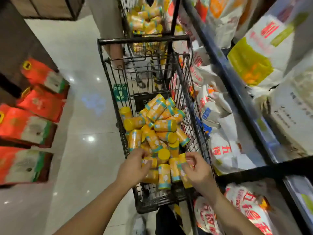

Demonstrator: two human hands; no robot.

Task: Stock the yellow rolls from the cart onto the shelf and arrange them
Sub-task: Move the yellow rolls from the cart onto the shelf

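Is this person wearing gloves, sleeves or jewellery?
No gloves: the left hand and right hand are bare, and both forearms show no sleeve, watch or bracelet. A small reddish spot at the right fingers is too blurred to identify.

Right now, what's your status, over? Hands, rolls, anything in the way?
Left hand grips one yellow roll in the cart. Right hand touching the pile, grip unclear. Nothing covering the pile.

Single head view; looks steeply down, forward along aisle; cart (152, 116) close below; shelf (237, 78) at right.
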